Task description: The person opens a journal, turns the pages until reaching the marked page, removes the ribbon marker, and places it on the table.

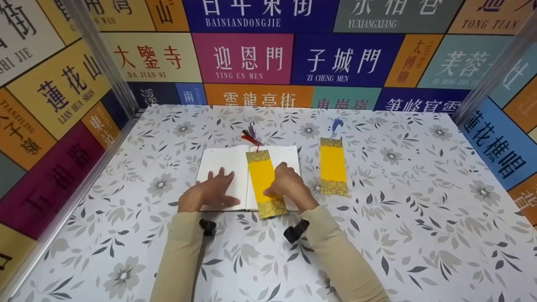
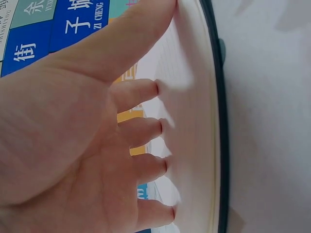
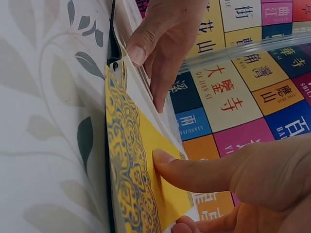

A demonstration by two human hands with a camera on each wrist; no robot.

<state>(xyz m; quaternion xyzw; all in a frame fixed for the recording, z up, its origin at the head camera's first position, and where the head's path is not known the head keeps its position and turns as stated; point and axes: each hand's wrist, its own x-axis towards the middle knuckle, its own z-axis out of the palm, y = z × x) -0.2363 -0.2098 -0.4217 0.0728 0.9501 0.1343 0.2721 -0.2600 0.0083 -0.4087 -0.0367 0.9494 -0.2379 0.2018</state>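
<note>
A yellow bookmark [image 1: 260, 172] with patterned gold ends and a tassel [image 1: 250, 136] lies slanted over the right page of an open blank book [image 1: 214, 159], its lower end past the book's near edge. My right hand [image 1: 289, 184] holds its right side. In the right wrist view, the thumb [image 3: 167, 162] is on the bookmark's face [image 3: 170, 194], with other fingertips at its edge, partly hidden. My left hand [image 1: 212, 191] rests on the left page with fingers spread. In the left wrist view, its fingertips [image 2: 163, 127] touch the page [image 2: 192, 126].
A second yellow bookmark [image 1: 332, 163] with a blue tassel [image 1: 337, 125] lies right of the book on the floral-patterned table [image 1: 398, 251]. Panels with colourful place-name signs [image 1: 243, 58] stand at the back and sides. Each wrist wears a black device [image 1: 296, 231].
</note>
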